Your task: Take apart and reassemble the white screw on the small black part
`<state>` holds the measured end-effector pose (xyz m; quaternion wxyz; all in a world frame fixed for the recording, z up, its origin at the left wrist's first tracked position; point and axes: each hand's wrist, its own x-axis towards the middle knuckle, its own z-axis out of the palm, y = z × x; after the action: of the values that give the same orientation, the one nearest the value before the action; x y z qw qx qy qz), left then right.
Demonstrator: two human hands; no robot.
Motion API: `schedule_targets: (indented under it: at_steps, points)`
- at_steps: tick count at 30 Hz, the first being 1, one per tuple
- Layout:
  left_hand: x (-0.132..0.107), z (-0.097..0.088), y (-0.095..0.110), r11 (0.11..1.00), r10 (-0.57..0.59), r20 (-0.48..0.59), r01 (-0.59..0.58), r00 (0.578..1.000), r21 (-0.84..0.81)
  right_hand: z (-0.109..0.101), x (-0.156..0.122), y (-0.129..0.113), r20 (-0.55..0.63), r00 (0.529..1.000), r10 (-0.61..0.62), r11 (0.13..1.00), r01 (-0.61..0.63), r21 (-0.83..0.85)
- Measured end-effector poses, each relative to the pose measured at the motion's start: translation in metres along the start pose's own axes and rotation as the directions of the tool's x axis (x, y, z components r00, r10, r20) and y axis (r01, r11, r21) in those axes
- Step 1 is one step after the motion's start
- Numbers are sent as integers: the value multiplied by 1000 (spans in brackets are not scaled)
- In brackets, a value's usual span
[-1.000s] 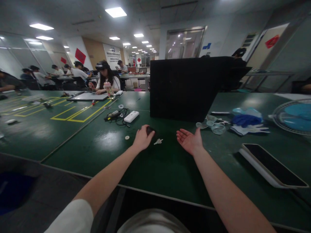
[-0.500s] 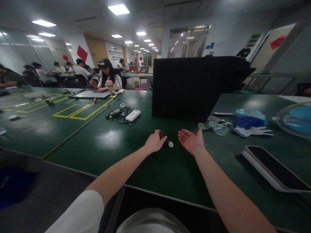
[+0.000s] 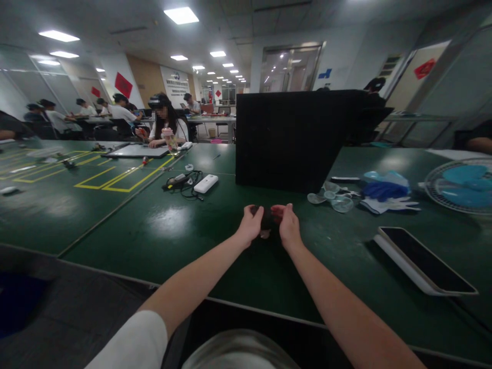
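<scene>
My left hand [image 3: 250,224] and my right hand [image 3: 287,224] meet over the green table [image 3: 161,230], both closed on a small black object [image 3: 265,218] held between them. A small pale piece [image 3: 265,234] shows just under the black object, between my palms. What the black object is cannot be made out. A tall black box [image 3: 292,138] stands right behind my hands.
A white power bank [image 3: 205,183] with black cables lies at the left. Clear plastic cups [image 3: 333,200], blue and white gloves [image 3: 386,197] and a fan [image 3: 461,184] sit at the right. A tablet [image 3: 423,261] lies near right. People work at far tables.
My left hand carried the black object rightward to the small white piece. My right hand, open with its palm up before, has turned in and closed on the object too.
</scene>
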<state>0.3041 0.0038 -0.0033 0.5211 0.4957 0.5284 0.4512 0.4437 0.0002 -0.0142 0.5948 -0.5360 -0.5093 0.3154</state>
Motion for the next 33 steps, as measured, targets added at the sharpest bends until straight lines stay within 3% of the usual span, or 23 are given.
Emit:
schedule_targets:
  at_steps: [3,5,8,11,16,26,29,33]
  points:
    - [8,-31,1,996,82,-44,-83,996,-24,-8,2,-10,148,984,-94,965,127,-227]
    - [11,-58,0,985,171,-69,-170,983,25,-8,-1,-16,334,932,-138,857,282,-431]
    - [11,-94,-6,956,257,-47,-247,965,157,-1,-10,-23,495,866,-62,689,397,-607]
    - [9,-114,-13,922,317,42,-318,948,223,5,-16,-24,564,825,27,607,435,-665]
    - [5,-113,-17,856,366,221,-421,904,301,3,-13,-24,583,813,6,614,457,-644]
    - [-6,-105,-18,770,356,233,-425,905,475,6,-18,-35,443,896,-28,896,220,-387]
    - [-10,-102,-15,746,362,242,-435,900,504,8,-22,-40,454,885,-106,906,274,-323]
    - [-16,-96,-11,712,365,257,-446,895,542,12,-26,-40,554,804,-215,817,459,-348]
